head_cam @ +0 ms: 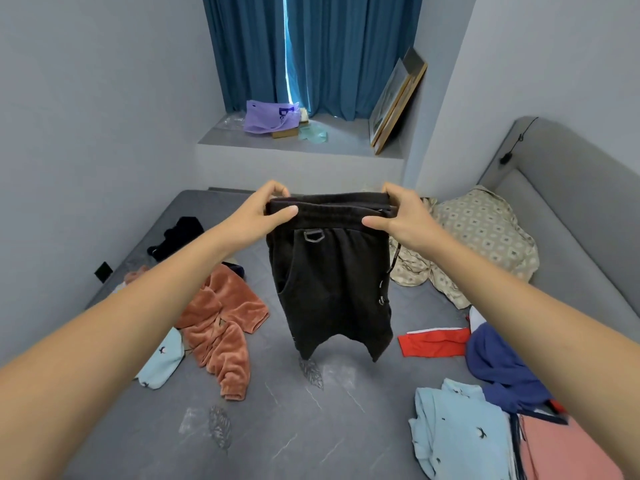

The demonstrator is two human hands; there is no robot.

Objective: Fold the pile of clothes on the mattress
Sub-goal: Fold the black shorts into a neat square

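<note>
A pair of black shorts [332, 289] hangs in the air above the grey mattress [311, 427], held up by its waistband. My left hand [268, 209] pinches the left end of the waistband. My right hand [394, 214] pinches the right end. The legs dangle free, just above the mattress. Around it lie unfolded clothes: a rust fleece garment [221, 327], a light blue piece [162, 362] at the left, a black item [176, 237] farther back, a red piece with a white stripe [433, 342], a navy garment [498, 362] and a light blue patterned shirt [457, 431].
A beige patterned blanket [478, 237] is bunched against the grey padded headboard [571, 188] at the right. A pink cloth [561, 452] lies at the lower right. The window ledge [346, 140] behind holds a purple bag [266, 116] and leaning picture frames [398, 102].
</note>
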